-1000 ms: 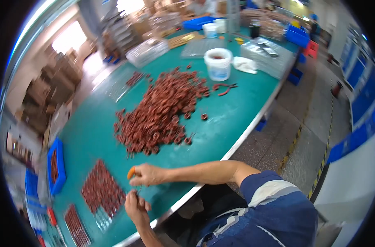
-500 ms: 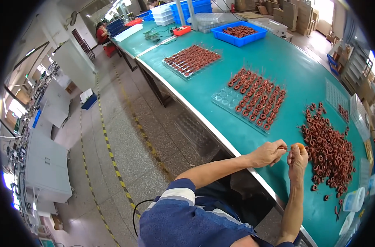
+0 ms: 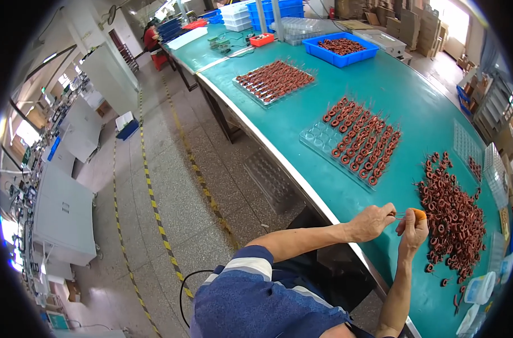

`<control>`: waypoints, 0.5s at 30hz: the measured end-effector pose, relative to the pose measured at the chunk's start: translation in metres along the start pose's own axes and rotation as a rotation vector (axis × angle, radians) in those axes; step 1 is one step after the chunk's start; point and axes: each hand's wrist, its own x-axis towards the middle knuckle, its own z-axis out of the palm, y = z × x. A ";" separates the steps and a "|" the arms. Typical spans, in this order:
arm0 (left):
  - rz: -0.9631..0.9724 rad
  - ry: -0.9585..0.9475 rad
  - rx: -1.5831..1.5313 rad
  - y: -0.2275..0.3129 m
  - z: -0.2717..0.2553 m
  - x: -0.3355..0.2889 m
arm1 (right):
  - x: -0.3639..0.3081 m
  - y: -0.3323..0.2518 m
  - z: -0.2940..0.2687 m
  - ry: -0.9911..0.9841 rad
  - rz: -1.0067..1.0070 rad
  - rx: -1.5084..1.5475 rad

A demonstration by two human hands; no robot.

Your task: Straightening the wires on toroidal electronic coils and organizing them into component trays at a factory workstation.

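Green tabletop (image 3: 425, 112) beneath, curled hands (image 3: 371, 224) (image 3: 412, 230) nearly meet at thin wires (image 3: 400, 215).

the left hand (image 3: 372, 223) hides most of the small piece in its fingers; the thin wires (image 3: 400, 215) by the right hand (image 3: 412, 231) are too fine to count. the lower edge cuts off the blue shirt (image 3: 251, 298).

A long, pale-edged green worktop (image 3: 431, 115) is occupied by a heap of reddish-brown ring-shaped coils (image 3: 451, 225), clear plastic trays (image 3: 318, 136) of coils and a blue plastic bin (image 3: 340, 61).
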 end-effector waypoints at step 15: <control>-0.421 -0.152 -0.889 0.006 -0.012 0.005 | 0.013 -0.014 0.010 -0.093 0.390 0.501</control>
